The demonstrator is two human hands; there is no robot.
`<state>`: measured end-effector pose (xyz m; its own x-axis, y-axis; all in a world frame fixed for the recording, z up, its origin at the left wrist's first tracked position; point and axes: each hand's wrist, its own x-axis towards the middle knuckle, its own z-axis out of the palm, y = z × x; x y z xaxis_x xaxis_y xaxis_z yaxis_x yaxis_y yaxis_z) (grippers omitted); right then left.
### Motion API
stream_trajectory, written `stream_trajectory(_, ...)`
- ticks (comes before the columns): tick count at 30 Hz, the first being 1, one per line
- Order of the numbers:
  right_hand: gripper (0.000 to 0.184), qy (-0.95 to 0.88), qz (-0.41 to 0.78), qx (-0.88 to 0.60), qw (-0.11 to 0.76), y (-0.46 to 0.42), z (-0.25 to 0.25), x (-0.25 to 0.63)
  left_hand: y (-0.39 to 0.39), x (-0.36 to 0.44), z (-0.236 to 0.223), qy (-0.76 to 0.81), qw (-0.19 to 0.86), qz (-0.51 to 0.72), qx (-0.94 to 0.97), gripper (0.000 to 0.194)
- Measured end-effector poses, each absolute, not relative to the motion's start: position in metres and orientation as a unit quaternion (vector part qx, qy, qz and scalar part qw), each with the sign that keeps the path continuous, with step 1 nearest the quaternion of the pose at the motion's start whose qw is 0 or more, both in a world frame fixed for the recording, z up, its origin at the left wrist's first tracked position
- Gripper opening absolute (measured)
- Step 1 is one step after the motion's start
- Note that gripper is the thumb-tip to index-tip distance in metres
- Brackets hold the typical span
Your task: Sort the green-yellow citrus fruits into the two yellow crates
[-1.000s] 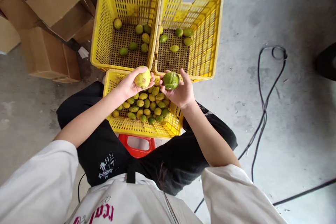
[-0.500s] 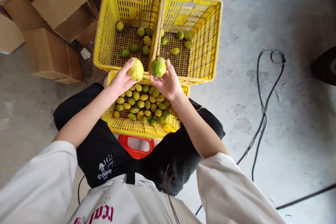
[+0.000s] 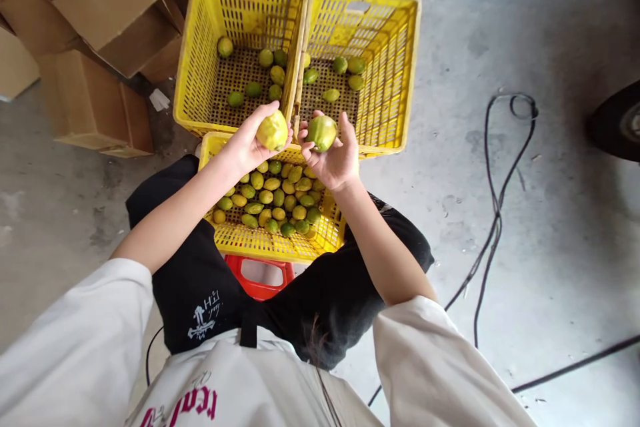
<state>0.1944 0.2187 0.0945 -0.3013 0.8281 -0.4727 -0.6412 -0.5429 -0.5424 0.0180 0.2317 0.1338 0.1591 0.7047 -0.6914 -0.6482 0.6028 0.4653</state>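
Observation:
My left hand [image 3: 249,143] grips a yellow fruit [image 3: 273,131] above the far rim of the near yellow crate [image 3: 260,245], which holds several green and yellow fruits. My right hand [image 3: 334,159] holds a green fruit [image 3: 322,132] beside it, palm up. The two fruits are close together but apart. Beyond them stand two more yellow crates side by side, the far left crate [image 3: 197,60] and the far right crate [image 3: 400,73], each with several fruits on its floor.
A red stool [image 3: 259,275] shows under the near crate, between my black-trousered knees. Cardboard boxes [image 3: 100,20] are piled at the far left. A black cable [image 3: 500,200] runs over the concrete floor on the right, and a dark wheel [image 3: 617,121] is at the right edge.
Both hands rose from over the near crate toward its far rim, each keeping its fruit. In the last half second they shifted slightly right and the green fruit turned in my right hand.

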Motion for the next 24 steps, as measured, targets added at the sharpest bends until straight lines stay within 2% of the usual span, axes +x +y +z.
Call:
stream_trajectory(5,0.035,-0.171,0.78,-0.323,0.508,0.212,0.098,0.221,0.237,0.03,0.135,0.45,0.787,0.418,0.064,0.037)
stream_trajectory(11,0.045,-0.18,0.781,-0.358,0.479,0.195,0.079,0.255,0.225,0.023,0.122,0.488,0.789,0.36,0.101,0.034)
stream_trajectory(15,0.034,-0.128,0.78,-0.394,0.468,0.191,0.072,0.26,0.219,0.013,0.113,0.515,0.779,0.354,0.053,0.038)
stream_trajectory(18,0.023,-0.091,0.774,-0.42,0.465,0.195,0.084,0.251,0.219,0.004,0.108,0.512,0.782,0.355,0.016,0.037)
stream_trajectory(24,0.032,-0.117,0.787,-0.396,0.458,0.199,0.116,0.235,0.223,-0.008,0.114,0.513,0.768,0.369,0.103,0.033)
